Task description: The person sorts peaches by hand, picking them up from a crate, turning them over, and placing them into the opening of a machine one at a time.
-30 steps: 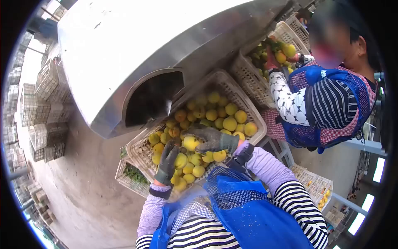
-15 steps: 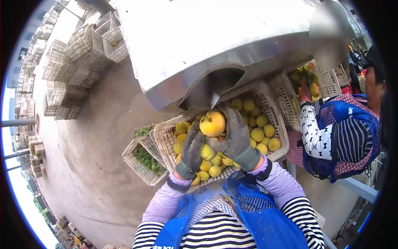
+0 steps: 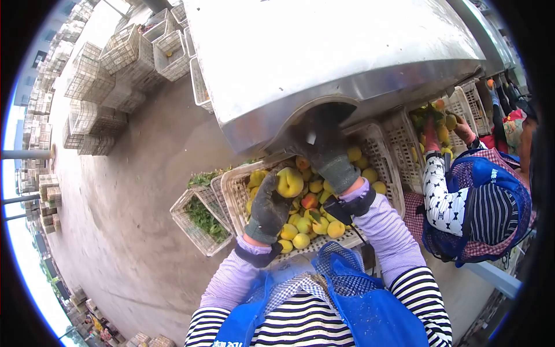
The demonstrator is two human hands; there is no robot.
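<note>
Gloved left hand (image 3: 269, 209) gripped a round yellow peach (image 3: 289, 181) over the peach-filled white plastic crate (image 3: 230, 194). The right hand (image 3: 326, 149) showed no readable grip.

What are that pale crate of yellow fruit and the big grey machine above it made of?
The crate looks like moulded plastic: pale, matt, with a lattice of holes. The machine seems to be sheet metal, perhaps stainless steel: grey, smooth, with bright glare along its bent edge.

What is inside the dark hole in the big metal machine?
The gloved right hand reaches into the hole. Beyond it is dark, so anything deeper, or in the hand, is hidden.
</note>
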